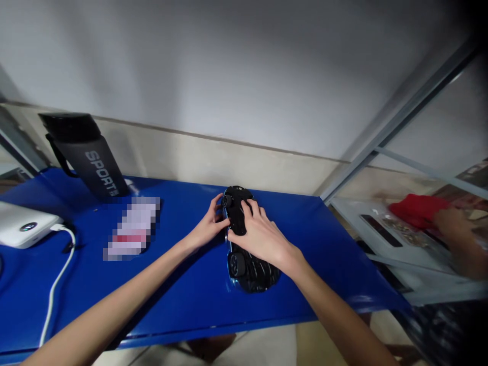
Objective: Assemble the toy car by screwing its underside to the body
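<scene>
A toy car (253, 267) lies upside down on the blue table, its black underside and dark wheels facing up and a thin blue edge showing along its left side. My left hand (209, 223) holds the car's left side, with the thumb against the edge and the fingertips near the far wheel. Across the underside lies my right hand (263, 236), its thumb at the left edge and its fingers reaching over the middle. It grips the car and covers much of its right side, so that part is hidden.
On the blue table (183, 300) stand a dark sport bottle (91, 157) and a white power bank (28, 223) with a white cable (57, 290). A pixelated flat object (133, 229) lies between them and my left hand. At right, beyond a metal frame (366, 152), another person's hand (457, 234) is near red cloth (419, 209).
</scene>
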`<state>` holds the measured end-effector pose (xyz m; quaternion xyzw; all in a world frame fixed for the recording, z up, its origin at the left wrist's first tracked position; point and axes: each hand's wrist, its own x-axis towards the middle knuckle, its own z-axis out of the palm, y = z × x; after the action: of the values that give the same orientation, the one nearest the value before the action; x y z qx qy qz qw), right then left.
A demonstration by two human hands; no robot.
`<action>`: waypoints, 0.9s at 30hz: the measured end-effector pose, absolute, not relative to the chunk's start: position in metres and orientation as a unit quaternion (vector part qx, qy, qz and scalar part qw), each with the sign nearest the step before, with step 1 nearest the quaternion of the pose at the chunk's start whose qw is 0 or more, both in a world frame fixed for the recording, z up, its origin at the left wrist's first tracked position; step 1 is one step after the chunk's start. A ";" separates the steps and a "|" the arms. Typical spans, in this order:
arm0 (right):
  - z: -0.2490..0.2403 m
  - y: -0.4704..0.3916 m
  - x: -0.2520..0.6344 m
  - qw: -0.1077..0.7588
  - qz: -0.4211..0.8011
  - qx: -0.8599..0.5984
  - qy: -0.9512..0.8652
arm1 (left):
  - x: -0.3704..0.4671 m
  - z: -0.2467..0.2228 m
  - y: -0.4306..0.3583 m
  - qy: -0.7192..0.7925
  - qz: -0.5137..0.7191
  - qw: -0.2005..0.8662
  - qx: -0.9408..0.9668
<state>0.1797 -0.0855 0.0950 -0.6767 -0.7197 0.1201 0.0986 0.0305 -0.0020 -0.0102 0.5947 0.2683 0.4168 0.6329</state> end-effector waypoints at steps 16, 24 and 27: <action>0.116 -0.092 0.242 0.164 0.227 -0.618 -0.734 | 0.032 -0.008 -0.003 0.261 0.417 0.638 0.592; 0.124 -0.092 0.255 0.198 0.307 -0.600 -0.712 | 0.033 -0.008 -0.004 0.289 0.408 0.637 0.587; 0.123 -0.091 0.260 0.187 0.319 -0.611 -0.700 | 0.032 -0.008 -0.004 0.288 0.408 0.634 0.590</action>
<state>0.2602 -0.0914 0.1229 -0.6113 -0.6996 0.3192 0.1870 0.0324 -0.0038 -0.0078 0.5905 0.2878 0.4077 0.6343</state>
